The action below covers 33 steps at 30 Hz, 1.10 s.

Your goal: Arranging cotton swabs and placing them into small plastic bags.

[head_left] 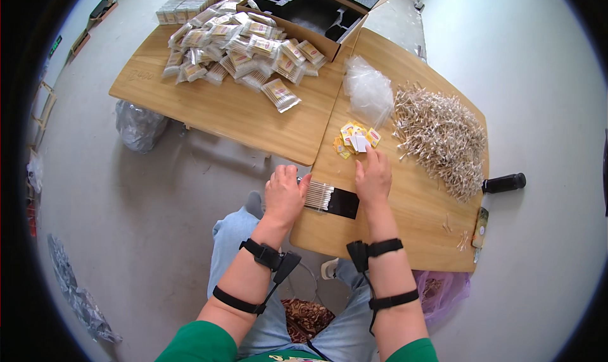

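Observation:
At the table's near edge, my left hand [285, 194] is closed around the left end of a row of cotton swabs [318, 195]. The swabs lie side by side on a flat black tray [343, 204], whose right end sticks out bare. My left palm hides the other end. To the right, my right hand [375, 177] reaches forward with its thumb apart from the fingers. Its fingertips touch a small pile of yellow and white cards [356, 138]; no card shows lifted in it.
Clear plastic bags [368, 93] lie beyond the cards. Loose cotton swabs [440, 137] are heaped at right, near a black bottle [505, 183]. Filled swab packets [237, 49] are piled on the left tabletop, before an open cardboard box [329, 45]. A purple bag [446, 292] hangs below the table.

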Motion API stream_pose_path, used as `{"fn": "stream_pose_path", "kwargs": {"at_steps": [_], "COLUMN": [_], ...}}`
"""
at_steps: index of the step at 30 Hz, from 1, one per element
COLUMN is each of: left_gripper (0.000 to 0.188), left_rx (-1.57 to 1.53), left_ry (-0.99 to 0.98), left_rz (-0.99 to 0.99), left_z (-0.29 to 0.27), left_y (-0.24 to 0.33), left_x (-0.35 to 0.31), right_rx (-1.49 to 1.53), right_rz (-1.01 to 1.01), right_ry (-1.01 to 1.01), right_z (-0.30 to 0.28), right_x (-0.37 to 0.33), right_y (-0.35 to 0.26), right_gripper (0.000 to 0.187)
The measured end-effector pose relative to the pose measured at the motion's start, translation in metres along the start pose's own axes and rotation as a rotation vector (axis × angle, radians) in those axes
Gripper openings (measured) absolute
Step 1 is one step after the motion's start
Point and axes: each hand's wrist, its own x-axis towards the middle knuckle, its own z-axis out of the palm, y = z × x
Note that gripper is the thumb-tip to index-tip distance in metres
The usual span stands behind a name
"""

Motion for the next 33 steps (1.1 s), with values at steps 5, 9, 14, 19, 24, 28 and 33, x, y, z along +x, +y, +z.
{"fn": "stream_pose_path", "kwargs": {"at_steps": [5,9,14,19,24,28,33], "left_gripper": [0.036,0.038,0.041,0.042,0.044,0.045,0.045], "left_rx": [0.003,0.004,0.001,0.002,-0.002,0.053,0.025], "left_ry": [-0.046,-0.031,-0.051,-0.063,-0.080,-0.024,-0.114], "left_rz": [-0.031,-0.016,-0.017,-0.042,-0.054,-0.031,-0.090], "left_z": [-0.001,-0.004,-0.002,-0.004,0.000,0.008,0.006], "left_y": [0.005,0.007,0.006,0.007,0.008,0.005,0.005], "left_x": [0.001,0.005,0.003,0.002,0.000,-0.003,-0.006], "right_rx": [-0.048,0.004,-0.007,0.102,0.406,0.527,0.946], "right_rz": [-0.077,-0.185,-0.138,-0.056,0.053,0.176,0.571], "right_ry": [-0.030,0.079,0.094,0.003,0.001,0.110,0.047], "right_z": [0.008,0.016,0.016,0.004,0.002,-0.001,-0.026], "right_x": [0.022,0.022,0.022,0.021,0.017,0.008,-0.016], "right_y": [0.015,0.026,0.029,0.024,0.041,0.048,0.025], "right_gripper": [0.032,0.012,0.006,0.006,0.010,0.013,0.015]}}
